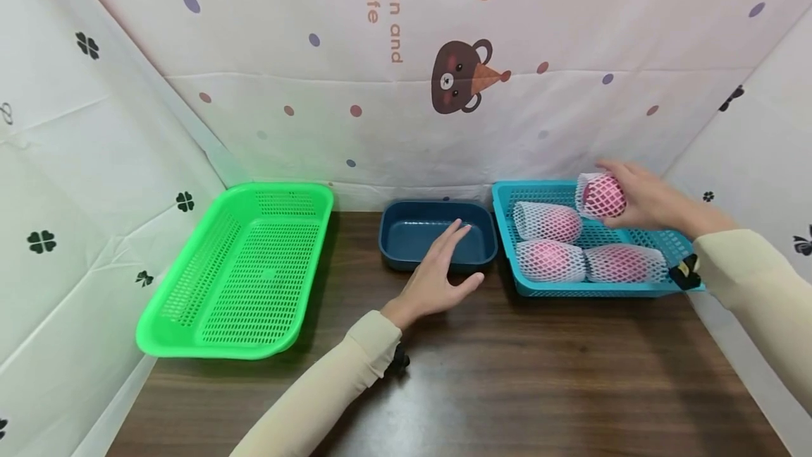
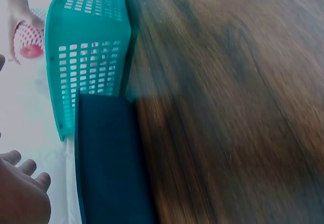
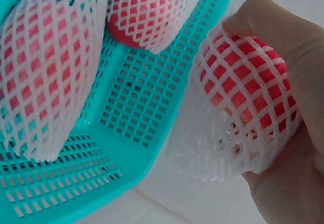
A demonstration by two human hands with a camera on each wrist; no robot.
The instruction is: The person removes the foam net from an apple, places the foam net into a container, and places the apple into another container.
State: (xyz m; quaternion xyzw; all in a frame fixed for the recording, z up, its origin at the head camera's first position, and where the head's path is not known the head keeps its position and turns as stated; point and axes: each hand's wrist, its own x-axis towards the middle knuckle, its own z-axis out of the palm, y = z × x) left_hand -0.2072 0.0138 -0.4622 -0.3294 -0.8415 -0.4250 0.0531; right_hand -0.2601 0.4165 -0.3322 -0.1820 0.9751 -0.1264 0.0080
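My right hand (image 1: 643,196) grips a round red fruit in a white foam net (image 1: 604,196), held above the back of the blue basket (image 1: 590,288). In the right wrist view, thumb and fingers curl round the netted fruit (image 3: 248,87), and the loose end of its net hangs past the fruit. Three more netted fruits, one at the back left (image 1: 548,222), one at the front left (image 1: 550,261) and one at the front right (image 1: 624,264), lie in the basket. My left hand (image 1: 438,277) holds nothing, fingers spread, overlapping the near side of a dark blue dish (image 1: 406,231).
A bright green basket (image 1: 254,281) with slotted sides stands on the left of the brown wooden table (image 1: 507,372). The dish sits between the two baskets. Printed white cloth (image 1: 285,41) hangs close behind them and along both sides.
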